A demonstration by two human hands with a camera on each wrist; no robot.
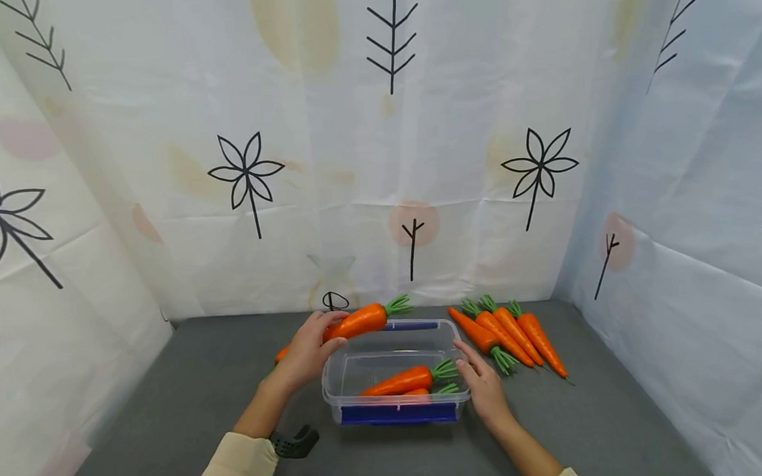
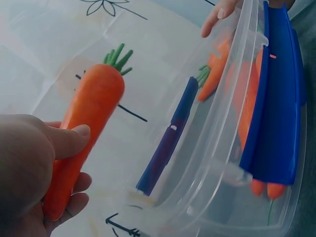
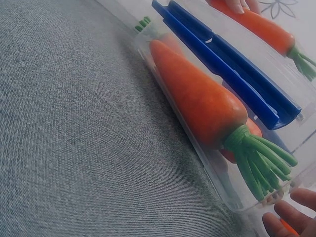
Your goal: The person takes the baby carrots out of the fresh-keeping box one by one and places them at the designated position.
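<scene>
My left hand [image 1: 309, 349] holds an orange carrot [image 1: 362, 320] with green stems above the back left of a clear plastic box [image 1: 332, 395]. In the left wrist view the thumb lies across that carrot [image 2: 96, 101], with fingertips showing on its other side. An orange tip also shows left of the hand in the head view. Carrots [image 1: 404, 380] lie inside the box near its front wall, stems to the right. My right hand [image 1: 486, 390] is at the box's right end, its extended fingertips right at the rim.
Several carrots [image 1: 541, 341] lie on the grey table [image 1: 591, 428] right of the box, one pointing the other way. Blue latch flaps [image 1: 399, 414] run along the box's long sides. A patterned white curtain [image 1: 356, 254] stands behind and at both sides.
</scene>
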